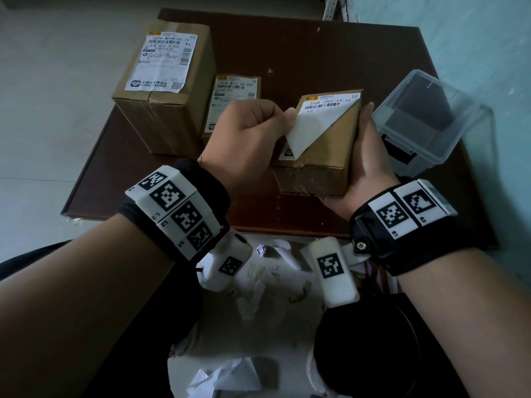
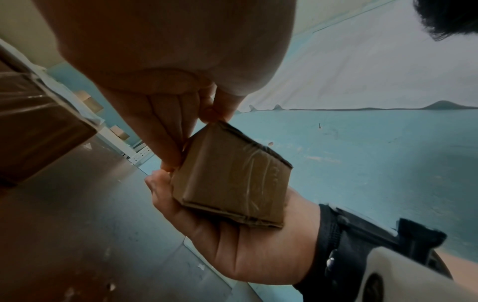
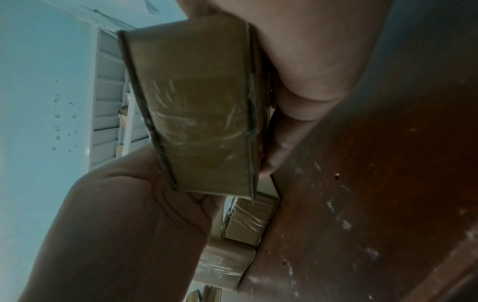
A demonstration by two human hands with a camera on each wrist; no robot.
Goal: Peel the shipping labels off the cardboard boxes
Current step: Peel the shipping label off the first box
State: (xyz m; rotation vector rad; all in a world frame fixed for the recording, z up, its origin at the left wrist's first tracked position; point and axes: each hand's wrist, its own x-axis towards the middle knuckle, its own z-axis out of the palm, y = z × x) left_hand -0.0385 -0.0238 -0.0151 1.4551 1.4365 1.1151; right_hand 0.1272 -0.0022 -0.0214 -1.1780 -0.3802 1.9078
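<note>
While three cardboard boxes are in view, two stand on the surface (image 1: 330,53) left of the left grip: a large box (image 1: 169,110) and a smaller box (image 1: 230,93), one label each. Left hand (image 1: 244,139) pinches the half-peeled label (image 1: 304,130). The held box (image 1: 319,156) sits in the right hand (image 1: 365,168), fingers curled round it. One clear container (image 1: 425,122) lies right of that grip.
</note>
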